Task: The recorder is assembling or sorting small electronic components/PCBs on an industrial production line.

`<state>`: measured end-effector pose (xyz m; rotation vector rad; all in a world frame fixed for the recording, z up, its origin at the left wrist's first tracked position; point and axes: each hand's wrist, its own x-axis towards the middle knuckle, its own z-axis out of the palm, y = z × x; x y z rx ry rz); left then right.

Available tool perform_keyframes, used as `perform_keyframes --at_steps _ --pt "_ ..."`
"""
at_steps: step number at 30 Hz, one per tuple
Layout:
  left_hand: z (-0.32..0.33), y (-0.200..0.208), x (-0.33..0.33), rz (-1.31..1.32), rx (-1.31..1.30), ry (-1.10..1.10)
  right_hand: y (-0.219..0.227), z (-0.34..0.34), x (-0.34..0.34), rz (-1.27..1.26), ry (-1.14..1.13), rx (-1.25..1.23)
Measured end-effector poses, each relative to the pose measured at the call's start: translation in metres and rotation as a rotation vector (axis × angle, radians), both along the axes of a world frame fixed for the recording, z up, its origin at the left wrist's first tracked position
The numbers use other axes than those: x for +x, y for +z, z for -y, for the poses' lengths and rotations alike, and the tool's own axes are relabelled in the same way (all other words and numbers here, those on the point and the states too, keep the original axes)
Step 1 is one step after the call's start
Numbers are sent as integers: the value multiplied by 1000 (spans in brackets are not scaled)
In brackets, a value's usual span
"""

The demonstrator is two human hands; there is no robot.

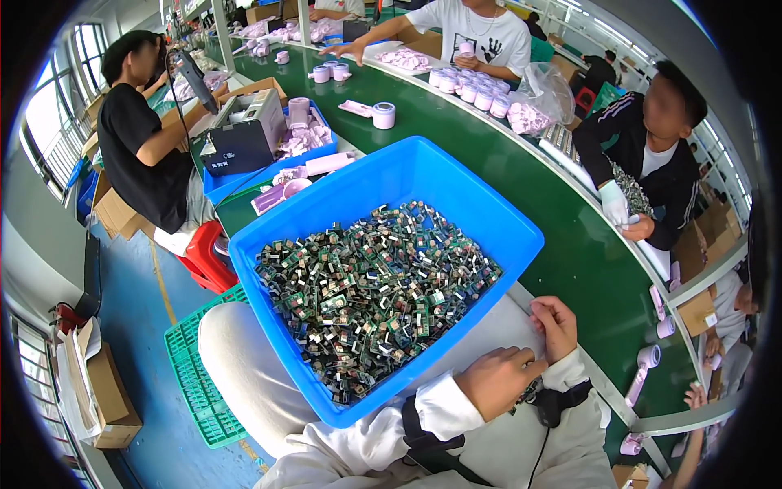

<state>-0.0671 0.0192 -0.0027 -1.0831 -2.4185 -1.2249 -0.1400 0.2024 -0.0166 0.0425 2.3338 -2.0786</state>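
Note:
A blue plastic bin [490, 236] rests tilted in front of me, partly over my lap. It holds a heap of small green circuit boards [375, 293] with metal and white connectors. Just right of the bin, my left hand [501, 381] is closed with its back upward, fingers curled toward my right wrist. A few small circuit boards [528, 394] show beneath it against my clothing. My right hand [557, 328] is raised beside it with thumb and fingers pinched together. Whatever either hand may hold is hidden or too small to make out.
A green conveyor belt [570, 253] curves past the bin, carrying lilac device parts [384, 115]. Behind the bin stand a grey-black machine [244, 134] and a blue tray of lilac parts [330, 147]. A green crate [195, 383] is lower left. Co-workers sit around the belt.

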Motion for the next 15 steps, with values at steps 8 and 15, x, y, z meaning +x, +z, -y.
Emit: perform_keyframes --at_steps 8,15 --pt "-1 4 -7 31 54 -87 -17 -15 -4 -91 15 71" --pt "5 29 -8 183 -3 -130 -12 -1 -16 -64 102 -80"
